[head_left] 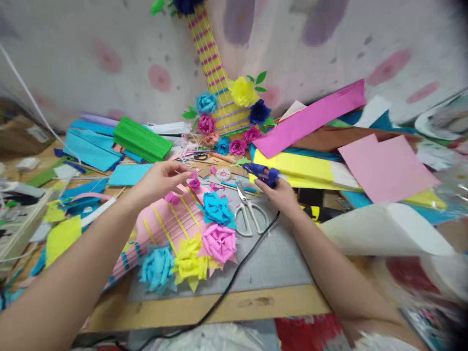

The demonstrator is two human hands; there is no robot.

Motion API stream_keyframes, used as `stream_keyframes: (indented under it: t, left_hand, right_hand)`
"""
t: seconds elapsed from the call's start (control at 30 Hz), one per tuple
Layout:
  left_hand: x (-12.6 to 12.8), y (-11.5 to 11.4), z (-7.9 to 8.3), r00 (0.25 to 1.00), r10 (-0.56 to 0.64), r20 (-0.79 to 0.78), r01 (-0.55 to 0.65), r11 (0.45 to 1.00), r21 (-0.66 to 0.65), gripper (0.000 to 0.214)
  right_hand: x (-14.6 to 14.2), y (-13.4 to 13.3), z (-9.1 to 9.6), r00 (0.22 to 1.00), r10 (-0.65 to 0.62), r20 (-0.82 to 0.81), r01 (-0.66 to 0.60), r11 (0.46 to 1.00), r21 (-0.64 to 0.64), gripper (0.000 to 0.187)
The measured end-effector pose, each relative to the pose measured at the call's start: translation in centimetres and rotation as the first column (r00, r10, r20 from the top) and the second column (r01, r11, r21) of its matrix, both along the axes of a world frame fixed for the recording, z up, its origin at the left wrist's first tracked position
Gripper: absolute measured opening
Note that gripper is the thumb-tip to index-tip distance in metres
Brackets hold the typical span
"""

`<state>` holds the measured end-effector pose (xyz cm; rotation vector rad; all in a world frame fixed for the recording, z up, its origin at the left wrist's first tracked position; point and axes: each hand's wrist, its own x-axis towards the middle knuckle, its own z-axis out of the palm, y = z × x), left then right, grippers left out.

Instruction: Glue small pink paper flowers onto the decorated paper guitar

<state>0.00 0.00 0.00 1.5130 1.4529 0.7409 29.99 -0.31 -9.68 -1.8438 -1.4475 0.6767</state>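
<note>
My right hand (281, 196) is closed around a blue hot glue gun (263, 174), its nozzle pointing left and its black cord (237, 270) trailing down over the table edge. My left hand (166, 178) pinches a small pink paper piece (191, 174) at its fingertips. Just below these fingers lies a pink paper guitar (159, 219) with yellow stripes and strings. Blue (218, 209), pink (220, 243) and yellow (192, 261) paper flowers sit along its near end. A small magenta flower (195, 183) shows close under the left fingertips.
White-handled scissors (252, 214) lie on the grey cutting mat (281, 263) between my hands. Behind stands a yellow paper guitar (226, 114) with flowers, against the wall. Folded crepe paper, green (142, 139) and yellow (300, 168), lies around, with a tape roll (223, 174) nearby.
</note>
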Motion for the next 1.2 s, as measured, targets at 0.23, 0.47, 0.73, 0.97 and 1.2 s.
stream_keyframes:
  t: [0.23,0.47,0.73,0.97,1.2]
  left_hand:
    - [-0.2,1.4,-0.2,0.999,-0.029,-0.035,0.032,0.995,0.098,0.022]
    - [0.2,2.0,-0.1,0.993,-0.101,-0.056,0.107,0.986,0.129,0.026]
    - [-0.4,2.9,0.3,0.871,-0.199,-0.449,0.333,0.911,0.242,0.033]
    - [0.8,3.5,0.8,0.654,-0.229,-0.721,0.500,0.846,0.184,0.072]
    - [0.4,3.5,1.8,0.551,-0.175,-0.816,0.534,0.825,0.183,0.067]
  right_hand:
    - [1.2,-0.9,-2.6,0.975,0.028,0.220,-0.050,0.994,0.093,0.046]
    - [1.4,-1.0,-3.4,0.951,0.000,0.310,-0.043,0.990,0.132,0.043]
    - [0.8,-1.7,1.2,0.989,-0.061,0.135,-0.001,0.908,0.420,0.058]
    - [-7.9,2.1,7.4,0.849,0.522,-0.081,-0.459,0.804,0.378,0.038]
    - [-12.9,5.2,6.6,0.730,0.678,-0.086,-0.649,0.726,0.227,0.032]
